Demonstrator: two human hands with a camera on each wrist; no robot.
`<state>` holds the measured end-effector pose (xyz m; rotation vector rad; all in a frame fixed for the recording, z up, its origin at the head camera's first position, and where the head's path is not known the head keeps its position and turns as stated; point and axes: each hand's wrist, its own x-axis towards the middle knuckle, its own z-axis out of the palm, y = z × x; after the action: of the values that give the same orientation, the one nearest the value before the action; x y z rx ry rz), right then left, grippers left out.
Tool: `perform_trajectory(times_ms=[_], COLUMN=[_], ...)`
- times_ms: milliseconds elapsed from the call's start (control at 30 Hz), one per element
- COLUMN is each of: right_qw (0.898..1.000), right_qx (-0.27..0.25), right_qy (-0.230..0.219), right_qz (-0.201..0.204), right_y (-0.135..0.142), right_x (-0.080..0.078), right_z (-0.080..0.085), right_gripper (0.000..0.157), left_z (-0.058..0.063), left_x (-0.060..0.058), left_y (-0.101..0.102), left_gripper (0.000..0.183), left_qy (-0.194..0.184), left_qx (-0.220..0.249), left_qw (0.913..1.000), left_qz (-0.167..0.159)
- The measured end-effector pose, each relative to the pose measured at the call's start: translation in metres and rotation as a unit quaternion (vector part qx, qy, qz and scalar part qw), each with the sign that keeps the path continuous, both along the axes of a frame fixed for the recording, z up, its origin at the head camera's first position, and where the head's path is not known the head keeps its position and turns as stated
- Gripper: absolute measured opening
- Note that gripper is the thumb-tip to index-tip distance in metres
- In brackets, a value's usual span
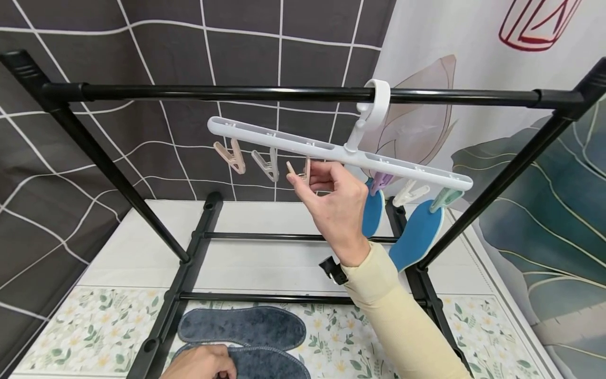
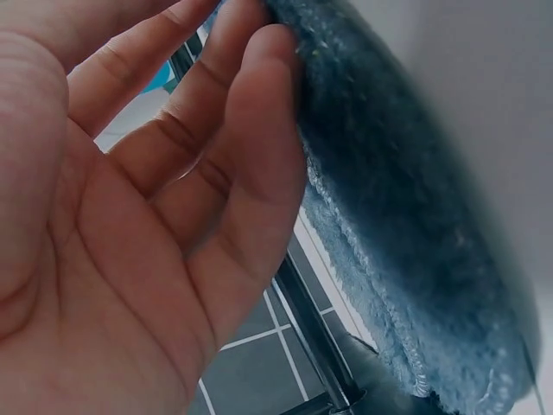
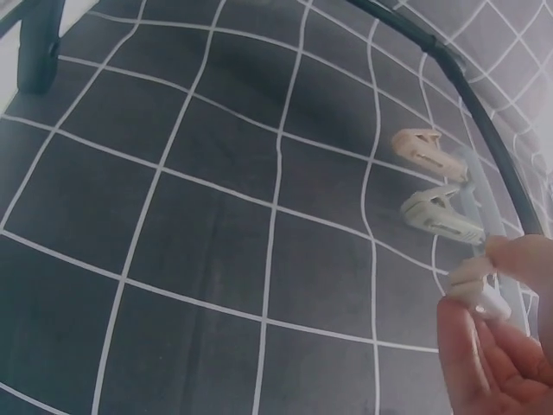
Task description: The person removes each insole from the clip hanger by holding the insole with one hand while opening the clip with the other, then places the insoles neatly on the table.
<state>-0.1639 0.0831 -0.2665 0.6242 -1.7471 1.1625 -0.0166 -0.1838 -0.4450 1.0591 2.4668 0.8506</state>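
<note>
Step in hand (judged): prepping a clip for hanging. Your R hand (image 1: 338,205) has thumb & fingers clamped on a pale beige plastic clip (image 1: 307,171), ctr. of frame, under the long white plastic hanger (image 1: 284,143), which hooks over the black metal rail (image 1: 227,93). Whether the clip's jaws are spread: cannot tell. Your L hand (image 1: 201,363), bottom ctr., touches the lwr. grey fuzzy insole (image 1: 270,363); its fingers are bent w/ gaps between, but whether they grip, cannot tell. The upr. grey fuzzy insole (image 1: 241,323) lies just beside it on the floral-print surface (image 1: 331,337). Ref.: two flat blue insoles (image 1: 416,237) hang from clips, R of ctr.

Next move (judged): get a firm L-hand hold, raise the insole, seat its edge in the clip, then ease off the R-hand squeeze. Caution: thick pile may need a wide clip opening.
</note>
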Motion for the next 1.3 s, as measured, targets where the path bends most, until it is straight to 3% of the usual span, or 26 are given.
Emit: perform_trajectory(times_ms=[233, 433, 700, 900, 1033, 1300], right_qw=[1.000, 0.999, 0.999, 0.999, 0.999, 0.999], right_qx=[0.000, -0.007, -0.007, 0.003, 0.008, 0.015], right_qy=[0.006, 0.000, -0.015, -0.026, -0.031, -0.039], right_qz=[0.022, 0.032, 0.031, 0.025, 0.017, 0.000], right_y=[0.001, 0.002, 0.003, 0.005, 0.008, 0.020], right_x=[0.000, -0.001, -0.001, 0.002, 0.006, 0.017], right_z=[0.000, -0.001, -0.003, -0.005, -0.007, -0.009], right_gripper=[0.026, 0.024, 0.024, 0.026, 0.028, 0.027], left_z=[0.001, 0.004, 0.006, 0.011, 0.018, 0.026], left_x=[0.001, 0.001, -0.002, -0.004, -0.004, -0.010], left_y=[0.001, 0.003, 0.002, 0.003, 0.005, 0.018], left_gripper=[0.014, 0.014, 0.007, 0.006, 0.008, 0.004], left_qy=[0.009, -0.012, 0.000, -0.001, -0.023, 0.039], left_qx=[0.002, -0.004, 0.010, -0.001, -0.006, -0.015], left_qw=[0.9999, 0.9998, 0.9999, 0.9998, 0.9987, 0.9972], left_qz=[0.005, 0.018, 0.007, 0.018, 0.046, 0.062])
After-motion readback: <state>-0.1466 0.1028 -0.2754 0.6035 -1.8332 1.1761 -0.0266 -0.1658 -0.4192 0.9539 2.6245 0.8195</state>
